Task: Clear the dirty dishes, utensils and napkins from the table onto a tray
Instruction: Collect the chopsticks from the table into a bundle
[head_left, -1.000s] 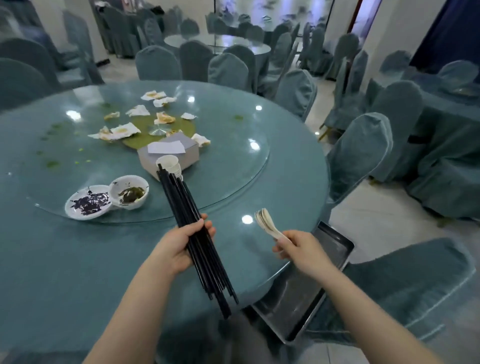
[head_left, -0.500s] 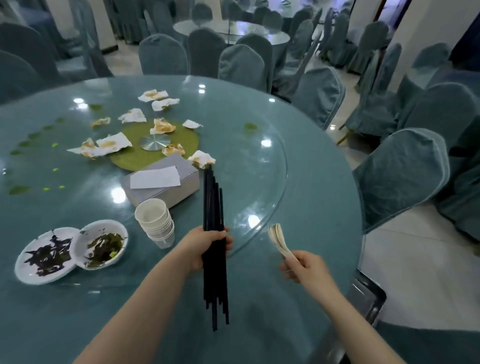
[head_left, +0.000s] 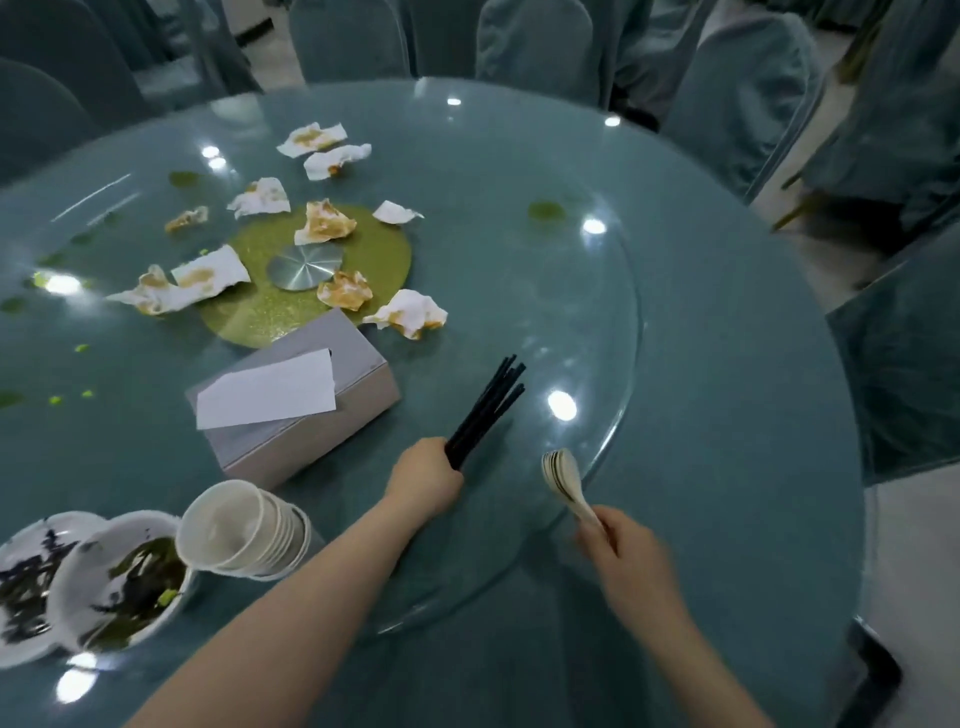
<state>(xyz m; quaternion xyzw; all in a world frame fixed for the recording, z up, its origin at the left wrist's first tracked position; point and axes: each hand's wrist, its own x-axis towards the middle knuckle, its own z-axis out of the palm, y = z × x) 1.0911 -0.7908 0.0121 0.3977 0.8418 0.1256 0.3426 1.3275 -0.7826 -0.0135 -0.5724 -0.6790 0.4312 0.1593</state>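
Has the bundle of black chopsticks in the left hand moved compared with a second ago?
Yes. The bundle of black chopsticks now sits right of the grey tissue box, tips leaning right; earlier it crossed the box's front.

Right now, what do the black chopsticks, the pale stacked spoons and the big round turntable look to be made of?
Black chopsticks, gripped in the left hand: likely plastic or lacquered wood; uniformly dark, matte.
Pale stacked spoons, held by the right hand: probably ceramic or melamine; cream, smooth.
Round turntable: glass; clear, with bright reflections and a visible edge.
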